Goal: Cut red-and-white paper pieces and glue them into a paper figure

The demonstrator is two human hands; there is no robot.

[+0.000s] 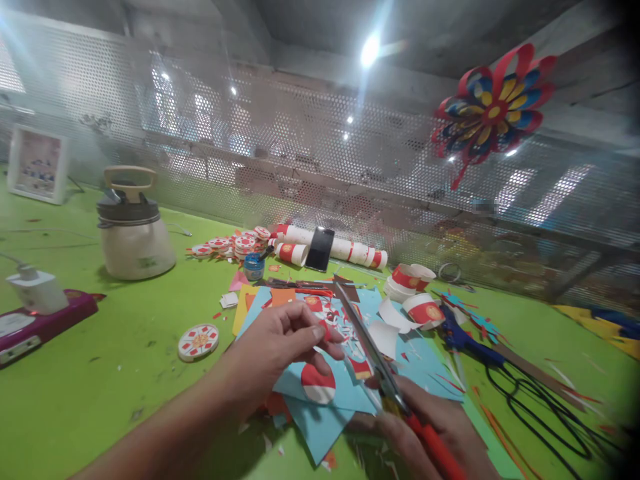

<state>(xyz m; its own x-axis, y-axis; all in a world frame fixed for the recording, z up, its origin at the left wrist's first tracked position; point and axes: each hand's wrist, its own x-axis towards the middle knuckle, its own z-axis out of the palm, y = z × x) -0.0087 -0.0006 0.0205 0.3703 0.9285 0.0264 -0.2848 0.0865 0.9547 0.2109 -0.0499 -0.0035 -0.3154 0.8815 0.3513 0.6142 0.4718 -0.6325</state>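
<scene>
My left hand [295, 333] is raised over the blue paper, its fingertips pinched on a small red paper piece [325, 331]. Close by on the right, my right hand [425, 420] is wrapped round the red handles of scissors [373, 350], whose long blades point up and away. Beneath my hands lie blue paper sheets [320, 427] with a red-and-white disc [319, 384] on them. Small red and white scraps [345, 327] are piled just beyond my left fingertips. White curved paper pieces [385, 339] and cut cups [424, 311] rest right of the blades.
A blue glue gun [467, 343] with a black cord lies at the right. Further back are a phone [320, 249], stacked paper cups [350, 251] and a blue jar [254, 267]. On the left stand a jug [135, 240], a power strip [45, 327] and a round patterned disc [199, 343].
</scene>
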